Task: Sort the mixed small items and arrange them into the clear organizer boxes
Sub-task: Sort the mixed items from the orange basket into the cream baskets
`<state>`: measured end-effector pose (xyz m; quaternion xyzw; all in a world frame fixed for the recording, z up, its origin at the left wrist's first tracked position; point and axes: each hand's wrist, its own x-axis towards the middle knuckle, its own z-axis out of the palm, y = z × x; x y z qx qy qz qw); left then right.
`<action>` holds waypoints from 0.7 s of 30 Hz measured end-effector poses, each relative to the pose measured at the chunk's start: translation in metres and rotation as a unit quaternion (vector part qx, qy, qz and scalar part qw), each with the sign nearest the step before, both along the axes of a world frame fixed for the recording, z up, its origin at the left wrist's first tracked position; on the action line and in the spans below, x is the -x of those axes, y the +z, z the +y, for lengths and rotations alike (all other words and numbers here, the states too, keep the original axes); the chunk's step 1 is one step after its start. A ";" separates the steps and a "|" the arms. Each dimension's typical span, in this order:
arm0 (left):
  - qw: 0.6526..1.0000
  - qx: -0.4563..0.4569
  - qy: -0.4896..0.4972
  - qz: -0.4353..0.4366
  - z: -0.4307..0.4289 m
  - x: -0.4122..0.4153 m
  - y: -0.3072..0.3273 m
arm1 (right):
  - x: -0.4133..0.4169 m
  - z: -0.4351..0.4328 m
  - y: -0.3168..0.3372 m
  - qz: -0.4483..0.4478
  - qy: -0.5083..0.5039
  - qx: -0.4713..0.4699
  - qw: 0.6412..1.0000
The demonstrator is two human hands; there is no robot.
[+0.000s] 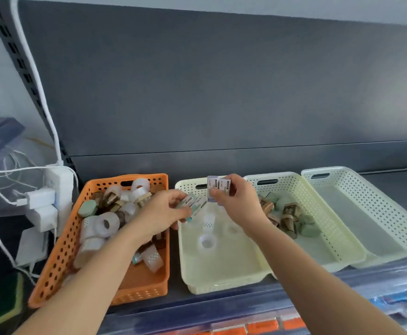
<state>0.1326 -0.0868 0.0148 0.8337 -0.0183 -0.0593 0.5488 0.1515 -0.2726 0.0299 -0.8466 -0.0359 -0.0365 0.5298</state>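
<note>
sorting step | green packs (192,205) pinched in left hand (160,215), purple packs (219,187) in right hand (237,204) | next: empty basket (376,201) likely needed

Your widest opening is at three o'clock: the far-right basket (366,213) shows a bare floor. Next to it, the second cream basket (318,247) has a cluster of items (289,213) at its twelve o'clock end and bare floor toward six. Your left hand (159,213) and right hand (236,204) (each gripping small packs (218,187)) crowd the first cream basket (221,279) at twelve, above a few tape rolls (207,241). At nine o'clock the orange basket (59,257) is heaped, with a power strip (61,187) and white cables (41,93) just beyond.
</note>
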 end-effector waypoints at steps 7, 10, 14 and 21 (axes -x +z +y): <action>0.997 0.016 0.003 -0.073 -0.126 -0.043 0.005 | -0.023 -0.115 0.001 -0.035 -0.055 0.034 0.997; 0.997 0.010 0.007 -0.078 -0.192 -0.062 0.004 | -0.037 -0.178 -0.002 -0.035 -0.066 0.066 0.995; 0.994 -0.044 -0.003 -0.103 -0.278 -0.083 0.003 | -0.058 -0.257 -0.009 -0.021 -0.086 0.100 0.991; 0.951 -0.285 -0.054 -0.112 -0.381 -0.123 -0.011 | -0.091 -0.341 -0.029 0.080 -0.058 0.197 0.975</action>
